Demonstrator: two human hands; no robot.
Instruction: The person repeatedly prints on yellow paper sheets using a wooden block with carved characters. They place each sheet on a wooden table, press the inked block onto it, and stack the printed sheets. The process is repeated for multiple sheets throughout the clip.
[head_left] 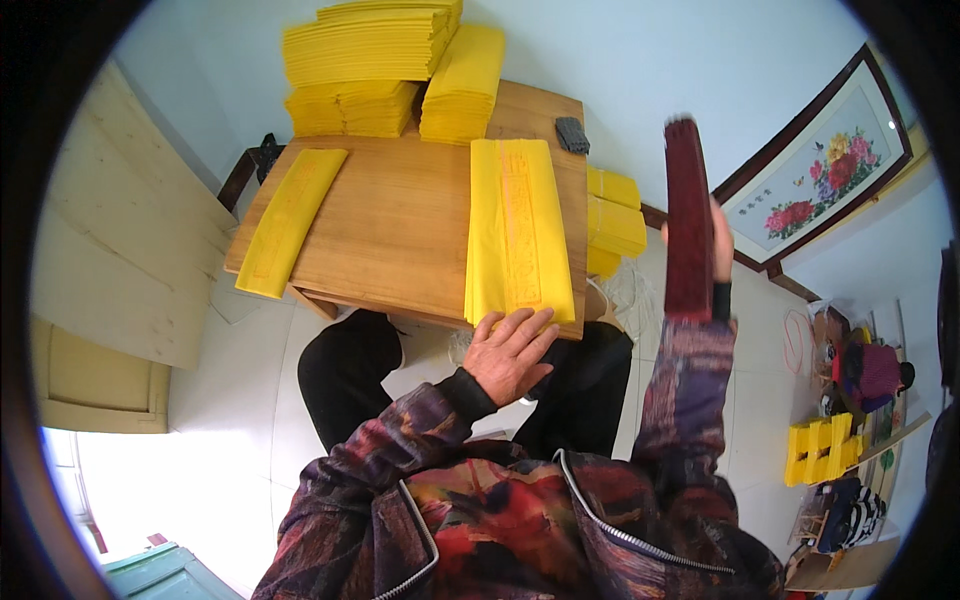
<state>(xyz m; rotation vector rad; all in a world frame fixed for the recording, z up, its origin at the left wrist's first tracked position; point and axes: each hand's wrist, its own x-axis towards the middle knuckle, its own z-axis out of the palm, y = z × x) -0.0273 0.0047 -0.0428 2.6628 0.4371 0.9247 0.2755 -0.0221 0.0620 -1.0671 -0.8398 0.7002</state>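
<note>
At the far edge of the wooden table (400, 220) tall stacks of yellow paper (385, 65) crowd the back corners, and a single folded yellow strip (290, 220) lies along its left edge. A small dark block (572, 134) sits at the far right corner. Beyond the right edge, yellow bundles (612, 222) rest on the floor (stacked), near a framed flower picture (815, 175).
</note>
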